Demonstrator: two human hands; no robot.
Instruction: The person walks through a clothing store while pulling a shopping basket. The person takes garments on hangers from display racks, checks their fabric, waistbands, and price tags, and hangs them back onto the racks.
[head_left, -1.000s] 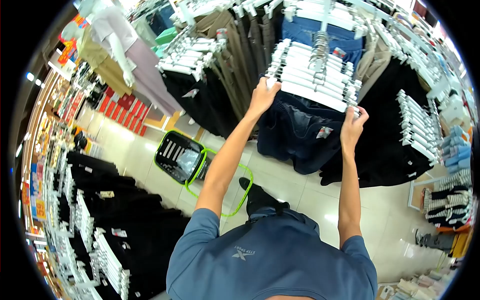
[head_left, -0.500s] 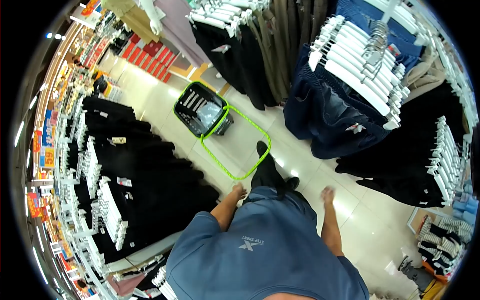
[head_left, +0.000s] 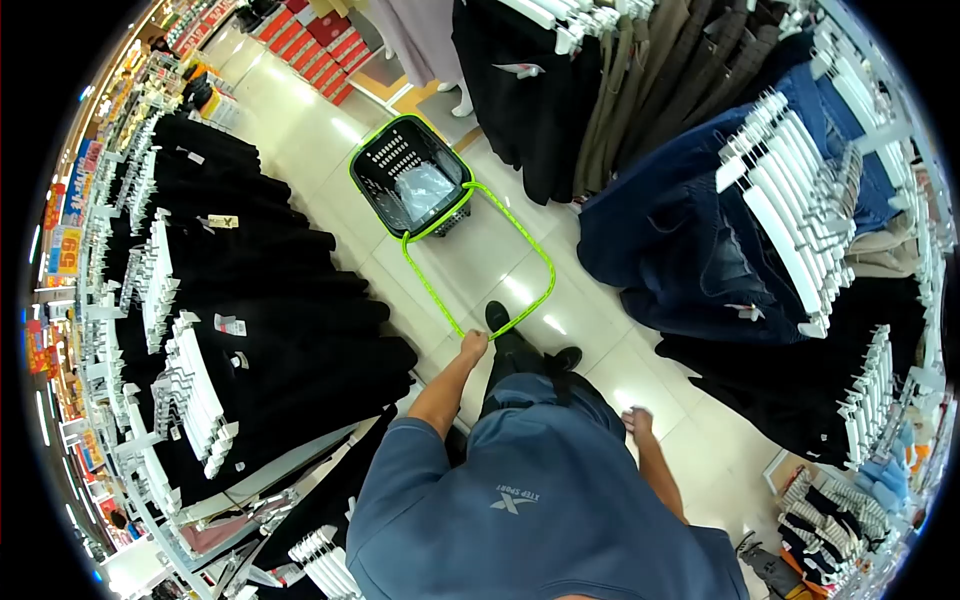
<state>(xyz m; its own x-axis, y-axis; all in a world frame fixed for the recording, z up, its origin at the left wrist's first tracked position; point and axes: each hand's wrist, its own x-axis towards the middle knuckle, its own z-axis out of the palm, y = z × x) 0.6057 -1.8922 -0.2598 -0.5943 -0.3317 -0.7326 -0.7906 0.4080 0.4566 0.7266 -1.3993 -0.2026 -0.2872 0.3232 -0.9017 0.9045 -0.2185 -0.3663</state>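
My left hand (head_left: 475, 346) is closed on the near end of the green handle (head_left: 549, 262) of a shopping basket. The black basket (head_left: 377, 189) with a green rim stands on the floor ahead and to the left, with a clear plastic-wrapped item (head_left: 425, 192) inside. My right hand (head_left: 637, 421) hangs low beside my right hip over the floor, with its fingers partly curled. It touches no garment, and whether its fingers are pressed together is too small to tell.
Black garments (head_left: 270, 300) hang on a rack at the left. Dark blue jeans (head_left: 665, 220) on white hangers and brown trousers (head_left: 640, 80) hang at the right and ahead. Red boxes (head_left: 320, 55) stand beyond the basket. Tiled floor (head_left: 590, 310) lies between the racks.
Both hands have left the hangers with the dark blue jeans and dropped to my sides. My left hand has taken hold of the basket's handle. The view has turned, shifting the jeans rightward.
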